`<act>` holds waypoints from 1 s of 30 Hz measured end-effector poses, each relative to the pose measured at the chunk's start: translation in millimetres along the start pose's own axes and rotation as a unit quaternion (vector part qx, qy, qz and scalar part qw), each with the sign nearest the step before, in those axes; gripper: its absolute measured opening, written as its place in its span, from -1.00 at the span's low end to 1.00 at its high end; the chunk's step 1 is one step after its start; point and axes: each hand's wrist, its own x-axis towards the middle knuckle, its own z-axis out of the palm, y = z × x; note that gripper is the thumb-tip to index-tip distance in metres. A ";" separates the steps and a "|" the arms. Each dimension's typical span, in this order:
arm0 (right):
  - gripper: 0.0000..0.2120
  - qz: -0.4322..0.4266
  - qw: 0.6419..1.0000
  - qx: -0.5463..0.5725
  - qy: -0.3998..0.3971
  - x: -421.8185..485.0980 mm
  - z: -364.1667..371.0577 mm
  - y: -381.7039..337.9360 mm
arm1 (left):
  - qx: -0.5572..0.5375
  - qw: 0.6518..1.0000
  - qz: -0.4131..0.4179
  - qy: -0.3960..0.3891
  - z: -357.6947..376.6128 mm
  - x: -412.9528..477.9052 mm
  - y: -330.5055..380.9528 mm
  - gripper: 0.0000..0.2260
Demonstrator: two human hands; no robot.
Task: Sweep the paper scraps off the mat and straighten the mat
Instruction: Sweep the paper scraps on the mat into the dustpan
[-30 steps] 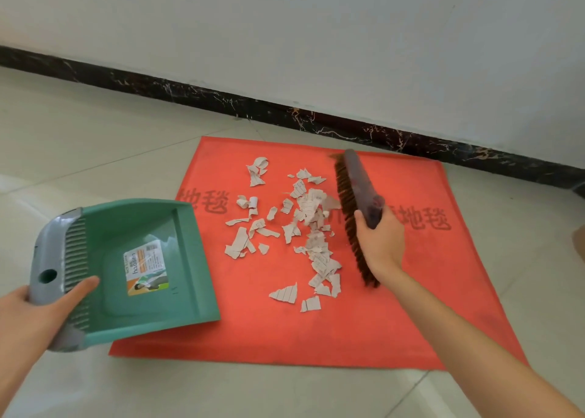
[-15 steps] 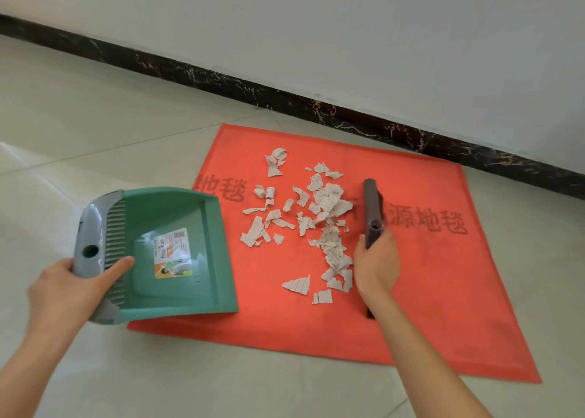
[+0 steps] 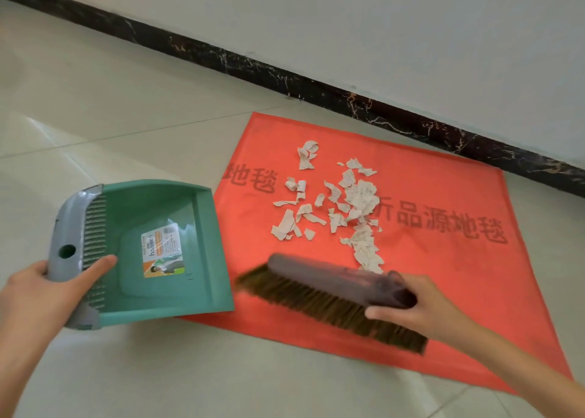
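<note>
Sweeping step: paper scraps (image 3: 351, 205) all lie mid-mat (image 3: 443, 275), none in the dustpan (image 3: 164, 249).
Our right hand (image 3: 421, 306) grips the brush (image 3: 332, 287) just near-side of the pile, and our left hand (image 3: 47, 294) grips the dustpan, lip over the mat's left edge. Next, we reckon: drive scraps left into it.

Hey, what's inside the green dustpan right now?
Only a printed label stuck to the floor of the dustpan; no paper scraps show in it, they lie on the mat. The left hand covers a bit of its back edge.
</note>
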 end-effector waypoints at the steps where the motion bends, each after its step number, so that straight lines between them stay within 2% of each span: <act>1: -0.61 -0.011 0.999 -0.014 -0.042 2.4 1.3 6.1 | -0.002 1.000 0.000 0.000 -1.0 1.6 -2.8 0.00; 3: -0.64 -0.025 0.996 -0.048 -0.076 12.2 -3.2 16.5 | 0.009 1.000 0.004 0.002 -2.7 -0.2 -2.7 -0.06; 8: -0.81 -0.026 0.994 -0.103 0.010 44.0 -25.2 28.4 | 0.050 0.997 0.053 0.001 -1.7 -21.0 13.4 -0.30; 11: -0.67 0.018 0.992 -0.068 0.102 56.2 -30.9 36.0 | 0.069 0.994 0.084 -0.001 1.8 -34.9 25.5 -0.43; 13: -0.70 0.045 0.988 -0.033 0.143 55.7 -33.7 32.9 | 0.074 0.992 0.104 -0.005 4.7 -43.0 32.4 -0.54; 17: -0.71 0.066 0.986 0.071 0.136 58.0 -8.5 -2.3 | 0.092 0.987 0.130 0.023 8.8 -49.7 33.0 -0.63; 20: -0.74 0.041 0.994 0.061 0.084 76.3 41.6 -28.9 | 0.098 0.987 0.126 0.029 14.5 -52.3 33.9 -0.61; 22: -0.77 0.037 0.995 0.033 0.086 94.8 66.8 -34.9 | 0.096 0.989 0.113 0.027 16.4 -53.8 35.4 -0.57; 25: -0.76 0.069 0.990 0.019 0.125 117.1 72.6 -31.2 | 0.110 0.990 0.088 0.028 13.1 -49.1 31.3 -0.43; 28: -0.78 0.125 0.971 0.055 0.196 131.0 59.8 -20.2 | 0.097 0.992 0.070 0.025 5.5 -42.9 21.4 -0.31; 30: -0.70 0.156 0.954 0.080 0.244 134.8 49.7 -10.8 | 0.091 0.994 0.063 0.020 2.2 -40.1 16.6 -0.30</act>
